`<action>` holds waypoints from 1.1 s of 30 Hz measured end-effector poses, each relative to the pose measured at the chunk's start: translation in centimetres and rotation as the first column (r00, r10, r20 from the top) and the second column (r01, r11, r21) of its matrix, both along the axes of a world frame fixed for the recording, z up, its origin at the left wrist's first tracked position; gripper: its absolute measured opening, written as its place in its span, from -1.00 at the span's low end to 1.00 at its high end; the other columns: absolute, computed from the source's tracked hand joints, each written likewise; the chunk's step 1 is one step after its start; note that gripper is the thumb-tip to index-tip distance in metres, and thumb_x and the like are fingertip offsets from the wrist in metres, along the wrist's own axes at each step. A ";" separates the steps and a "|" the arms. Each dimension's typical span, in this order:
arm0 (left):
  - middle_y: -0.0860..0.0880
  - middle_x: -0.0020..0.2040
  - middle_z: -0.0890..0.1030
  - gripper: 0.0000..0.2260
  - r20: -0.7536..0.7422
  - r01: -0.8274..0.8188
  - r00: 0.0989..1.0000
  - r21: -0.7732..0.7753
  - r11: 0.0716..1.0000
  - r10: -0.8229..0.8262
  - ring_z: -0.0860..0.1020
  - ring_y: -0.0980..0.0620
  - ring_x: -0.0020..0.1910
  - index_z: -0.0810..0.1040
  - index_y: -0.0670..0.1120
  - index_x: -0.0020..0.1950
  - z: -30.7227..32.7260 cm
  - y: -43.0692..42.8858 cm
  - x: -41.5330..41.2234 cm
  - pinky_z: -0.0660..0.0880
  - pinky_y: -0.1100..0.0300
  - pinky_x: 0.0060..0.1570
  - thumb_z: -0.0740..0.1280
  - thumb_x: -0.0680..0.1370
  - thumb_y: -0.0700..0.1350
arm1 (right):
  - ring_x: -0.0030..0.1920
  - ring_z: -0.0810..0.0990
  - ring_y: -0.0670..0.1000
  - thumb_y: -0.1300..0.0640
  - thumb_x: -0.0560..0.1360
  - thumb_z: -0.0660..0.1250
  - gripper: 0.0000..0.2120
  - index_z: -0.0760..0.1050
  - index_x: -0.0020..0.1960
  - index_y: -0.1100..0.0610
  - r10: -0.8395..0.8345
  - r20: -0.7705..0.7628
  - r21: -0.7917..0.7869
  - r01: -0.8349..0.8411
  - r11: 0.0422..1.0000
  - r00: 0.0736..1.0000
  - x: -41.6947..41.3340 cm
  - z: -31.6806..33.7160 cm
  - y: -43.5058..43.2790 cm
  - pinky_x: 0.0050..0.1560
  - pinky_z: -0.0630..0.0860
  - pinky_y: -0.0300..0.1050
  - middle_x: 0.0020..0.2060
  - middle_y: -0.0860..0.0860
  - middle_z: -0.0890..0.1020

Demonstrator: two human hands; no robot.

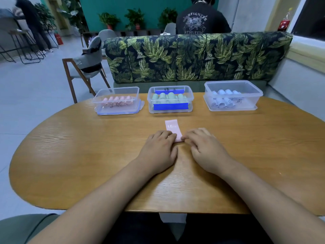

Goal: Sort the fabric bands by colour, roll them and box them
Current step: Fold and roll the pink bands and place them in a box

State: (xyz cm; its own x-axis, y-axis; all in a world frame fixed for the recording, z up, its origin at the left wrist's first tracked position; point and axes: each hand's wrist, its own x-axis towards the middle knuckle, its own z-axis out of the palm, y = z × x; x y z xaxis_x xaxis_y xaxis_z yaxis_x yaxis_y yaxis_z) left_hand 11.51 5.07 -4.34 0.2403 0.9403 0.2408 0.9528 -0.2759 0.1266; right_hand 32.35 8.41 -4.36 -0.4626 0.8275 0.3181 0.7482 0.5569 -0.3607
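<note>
Pink band (172, 128) under both grips (159, 148) (204, 147)

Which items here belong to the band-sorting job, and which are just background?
Job: pink band, gripped at its near end by left hand and right hand; pink-roll box, green-roll box, pale-roll box.
Background: leaf-print sofa, wooden chair, potted plants, person behind the sofa.

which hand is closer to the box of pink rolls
Left. The left hand holds the near end of the pink band, toward the camera and right of the pink-roll box; the right hand holds the same end, farther right still.
</note>
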 end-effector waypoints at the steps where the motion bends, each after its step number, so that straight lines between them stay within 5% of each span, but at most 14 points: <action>1: -0.01 0.42 0.53 -0.50 0.009 -0.001 1.000 -0.016 1.000 0.001 0.40 -0.06 0.46 0.47 0.00 0.51 0.0 0.5 -0.1 0.39 -0.03 0.39 0.11 0.63 0.15 | 0.33 0.43 -0.05 0.15 0.57 0.17 -0.59 0.55 0.33 -0.12 0.007 0.039 -0.003 -0.007 1.000 0.999 -0.1 0.0 0.1 0.35 0.44 0.11 0.27 -0.22 0.57; 4: -0.02 0.50 0.45 -0.44 0.072 -0.001 0.997 -0.023 1.000 0.003 0.35 -0.06 0.51 0.37 -0.04 0.61 0.2 1.6 -0.8 0.38 -0.04 0.44 0.16 0.62 0.12 | 0.39 0.39 -0.06 0.08 0.50 0.06 -0.44 0.47 0.45 -0.17 -0.019 0.143 -0.018 0.021 1.000 0.990 -0.6 0.4 1.0 0.38 0.39 0.06 0.37 -0.24 0.52; 7: -0.01 0.35 0.52 -0.58 0.230 0.017 0.973 0.077 0.997 -0.034 0.45 -0.06 0.35 0.47 -0.06 0.47 0.4 2.1 -1.8 0.46 -0.02 0.32 0.24 0.60 -0.04 | 0.42 0.36 -0.04 0.03 0.50 0.01 -0.39 0.41 0.52 -0.18 -0.058 0.193 -0.040 0.066 0.997 0.980 -1.3 0.5 2.1 0.37 0.35 0.04 0.42 -0.24 0.49; 11: 0.06 0.23 0.56 -0.66 0.140 0.073 0.987 0.069 0.995 -0.082 0.49 -0.03 0.26 0.53 0.01 0.32 0.2 2.8 -2.4 0.51 -0.04 0.21 0.17 0.58 -0.07 | 0.44 0.36 -0.02 0.02 0.61 0.08 -0.50 0.41 0.53 -0.16 -0.062 0.207 -0.052 0.074 0.996 0.976 -2.3 0.6 3.7 0.39 0.36 0.07 0.43 -0.22 0.49; 16: 0.06 0.17 0.58 -0.67 0.113 0.019 0.993 0.084 0.996 -0.028 0.52 -0.06 0.17 0.54 0.03 0.30 -0.1 4.4 -2.4 0.53 -0.06 0.11 0.20 0.55 -0.05 | 0.46 0.35 -0.01 0.06 0.62 0.14 -0.51 0.40 0.53 -0.13 -0.049 0.137 -0.059 0.058 0.997 0.989 -2.8 0.9 5.6 0.42 0.38 0.10 0.44 -0.17 0.46; 20: 0.02 0.08 0.58 -0.67 0.159 -0.025 0.987 0.076 0.997 0.013 0.51 -0.07 0.10 0.57 -0.02 0.24 -0.1 5.7 -2.3 0.52 -0.05 0.10 0.17 0.54 -0.01 | 0.29 0.44 -0.03 0.16 0.49 0.16 -0.59 0.50 0.28 -0.11 0.066 0.088 -0.005 -0.065 0.998 0.994 -2.6 0.7 5.9 0.30 0.45 0.05 0.22 -0.21 0.53; 27: 0.01 0.05 0.54 -0.66 0.115 -0.089 0.990 0.081 0.993 0.079 0.48 -0.07 0.10 0.62 -0.01 0.17 -0.3 8.5 -3.3 0.48 0.00 0.11 0.18 0.58 0.12 | 0.34 0.44 -0.05 0.23 0.43 0.21 -0.50 0.51 0.31 -0.12 0.108 0.045 -0.018 -0.108 0.994 0.993 -3.6 1.1 8.4 0.33 0.43 0.02 0.32 -0.27 0.53; 33: 0.06 0.00 0.51 -0.77 0.261 -0.099 0.962 0.064 0.993 0.079 0.46 -0.01 0.06 0.58 0.03 0.11 -0.5 10.3 -4.3 0.47 0.04 0.11 0.26 0.60 0.12 | 0.28 0.47 -0.13 0.11 0.51 0.24 -0.58 0.50 0.33 -0.17 0.151 -0.017 -0.080 -0.152 0.985 0.988 -5.0 1.1 11.6 0.33 0.46 0.07 0.23 -0.31 0.57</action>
State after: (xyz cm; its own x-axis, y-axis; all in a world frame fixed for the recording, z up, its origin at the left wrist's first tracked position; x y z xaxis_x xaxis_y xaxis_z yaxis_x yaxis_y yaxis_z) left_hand 7.19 15.36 -4.80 0.0770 0.9316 0.3553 0.9117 -0.2101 0.3532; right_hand 27.33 20.03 -3.24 -0.5814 0.7714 0.2586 0.6530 0.6320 -0.4173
